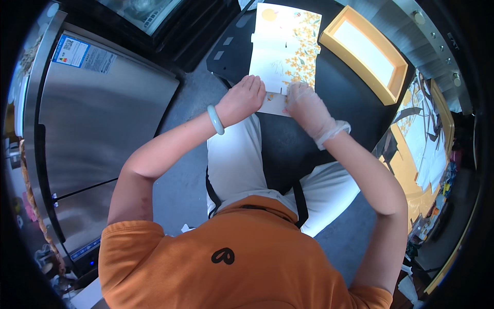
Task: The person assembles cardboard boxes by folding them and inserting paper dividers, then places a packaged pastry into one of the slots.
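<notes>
A white cardboard sheet [272,51] printed with yellow flowers lies lengthwise across the black table, small tabs jutting from its sides. Its near end shows a crease, and a paler flap [274,106] sits below it. At the crease's left end, my left hand [243,98] has its fingers curled over the sheet's edge; a pale bangle [215,120] circles the wrist. My right hand [310,108], in a clear disposable glove, is closed on the sheet at the right end of the crease. My palms and the backs of my hands hide the fingertips.
To the right, a yellow open box frame [329,38] with a white base rests on the black table [337,123]. Beyond the table's right side are more printed sheets [429,149] and yellow cardboard [406,159]. A steel refrigerator [98,118] stands at the left.
</notes>
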A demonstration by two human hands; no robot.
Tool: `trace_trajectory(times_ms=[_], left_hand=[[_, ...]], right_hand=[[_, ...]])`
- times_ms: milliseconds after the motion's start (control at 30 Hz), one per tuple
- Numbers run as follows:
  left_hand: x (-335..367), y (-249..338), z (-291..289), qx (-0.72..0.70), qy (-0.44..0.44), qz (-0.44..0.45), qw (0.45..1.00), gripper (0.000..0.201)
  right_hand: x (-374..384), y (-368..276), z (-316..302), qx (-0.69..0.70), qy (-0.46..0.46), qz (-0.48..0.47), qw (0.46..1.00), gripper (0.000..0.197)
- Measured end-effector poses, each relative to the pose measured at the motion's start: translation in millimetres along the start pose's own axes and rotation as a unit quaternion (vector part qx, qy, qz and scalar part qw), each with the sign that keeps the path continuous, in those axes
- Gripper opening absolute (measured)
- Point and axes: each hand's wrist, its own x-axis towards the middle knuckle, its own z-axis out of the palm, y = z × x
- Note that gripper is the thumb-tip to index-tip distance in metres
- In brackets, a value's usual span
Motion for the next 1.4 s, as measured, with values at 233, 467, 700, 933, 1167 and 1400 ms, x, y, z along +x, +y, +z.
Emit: trace_trajectory(times_ms=[233,467,700,933,1167,1400], left_hand=[[17.9,-5.0,-11.2,-0.085,-0.087,-0.034,0.992,0.023],[21.4,-45.0,-40.2,-0.169,0.076,-0.14,0.973,0.011],[4.8,-56.1,-62.8,-0.236,0.08,-0.136,0.959,0.012],[-6.7,-54.8,-53.7,-0.261,0.037,-0.131,0.956,0.012],[-4.4,-47.6,-48.9,-0.267,0.021,-0.119,0.956,0.008],[1.0,-43.7,-46.6,-0.291,-0.038,-0.151,0.944,0.008]], right_hand=[[-3.0,2.0,5.0,0.055,-0.021,0.038,0.998,0.043],[2.4,57.8,-63.1,0.405,-0.032,0.161,0.899,0.039],[-7.7,81.7,-35.6,0.378,0.087,0.238,0.891,0.035],[36.1,59.9,-15.7,0.368,0.053,0.205,0.906,0.028],[77.4,48.2,-5.1,0.271,0.078,0.182,0.942,0.012],[76.4,41.4,11.8,0.281,0.123,0.203,0.93,0.016]])
